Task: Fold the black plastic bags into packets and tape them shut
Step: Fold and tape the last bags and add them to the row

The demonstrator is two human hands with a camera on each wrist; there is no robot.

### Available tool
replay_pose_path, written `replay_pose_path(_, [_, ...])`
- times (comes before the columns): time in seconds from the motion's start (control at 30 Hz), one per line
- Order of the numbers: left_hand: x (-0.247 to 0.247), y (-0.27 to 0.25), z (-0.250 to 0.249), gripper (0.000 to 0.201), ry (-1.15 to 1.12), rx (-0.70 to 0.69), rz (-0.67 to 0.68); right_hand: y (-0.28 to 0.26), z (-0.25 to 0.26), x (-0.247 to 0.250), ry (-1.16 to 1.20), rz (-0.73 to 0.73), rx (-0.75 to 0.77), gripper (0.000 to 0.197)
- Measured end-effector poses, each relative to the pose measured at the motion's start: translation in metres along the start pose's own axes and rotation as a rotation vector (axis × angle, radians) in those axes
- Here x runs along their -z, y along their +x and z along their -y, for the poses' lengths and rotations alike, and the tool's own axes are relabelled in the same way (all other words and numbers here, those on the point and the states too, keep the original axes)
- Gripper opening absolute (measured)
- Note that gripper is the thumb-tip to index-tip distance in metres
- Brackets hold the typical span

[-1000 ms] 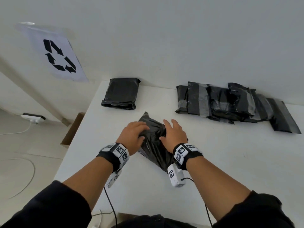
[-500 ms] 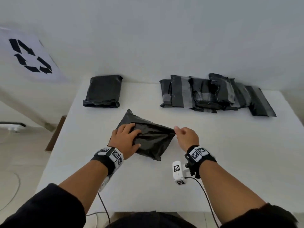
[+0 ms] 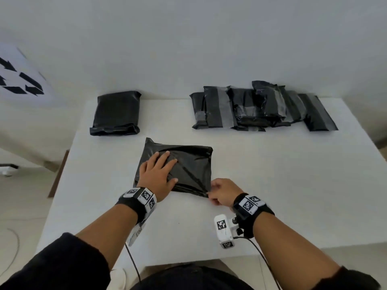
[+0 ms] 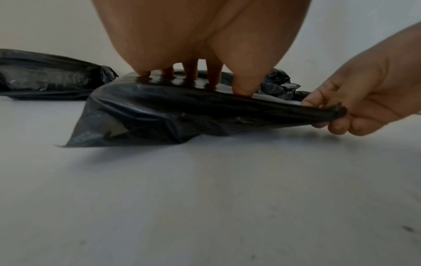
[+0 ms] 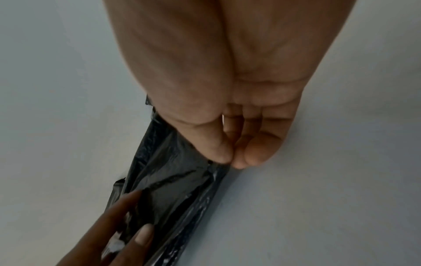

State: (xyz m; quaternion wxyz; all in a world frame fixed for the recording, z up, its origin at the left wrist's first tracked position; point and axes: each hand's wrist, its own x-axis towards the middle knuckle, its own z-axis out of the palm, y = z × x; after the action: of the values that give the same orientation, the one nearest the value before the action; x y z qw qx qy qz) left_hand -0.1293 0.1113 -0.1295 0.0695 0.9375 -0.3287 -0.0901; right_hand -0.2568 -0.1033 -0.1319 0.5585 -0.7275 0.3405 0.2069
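Note:
A black plastic bag (image 3: 188, 162) lies roughly square on the white table (image 3: 272, 185) in front of me. My left hand (image 3: 157, 174) lies flat on its left half, fingers spread and straight, pressing it down (image 4: 193, 79). My right hand (image 3: 219, 193) pinches the bag's near right corner between thumb and fingertips (image 4: 337, 111) and lifts it slightly off the table; the right wrist view shows the pinch on the bag (image 5: 182, 183) at its edge.
At the back left of the table lies one untaped folded black packet (image 3: 116, 113). A pile of several taped black packets (image 3: 259, 107) lies at the back right. A white wall stands behind, with a recycling sign (image 3: 18, 80) at far left.
The bag has turned from a diagonal lie to squarer with the table. My right hand moved from its far right corner to its near right corner. My left hand flattened on it.

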Motion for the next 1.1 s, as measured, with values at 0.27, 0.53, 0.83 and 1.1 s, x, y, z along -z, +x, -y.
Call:
replay_pose_path(0.27, [0.0,0.001,-0.005,0.066,-0.026,0.015,0.01,-0.009,-0.003,-0.007,0.231,0.005,-0.055,0.037])
replay_pose_path(0.53, [0.001,-0.001,0.0,0.067,-0.06,-0.04,0.037,-0.014,0.0,0.005,-0.1,-0.067,-0.073,0.006])
replay_pose_path(0.83, [0.001,0.0,0.01,0.062,-0.291,-0.166,-0.047,0.03,0.049,0.019,-0.218,-0.333,0.288,0.04])
replay_pose_path(1.1, [0.006,0.002,0.016,0.053,-0.365,-0.22,0.043,0.025,0.007,0.037,0.387,-0.337,0.206,0.009])
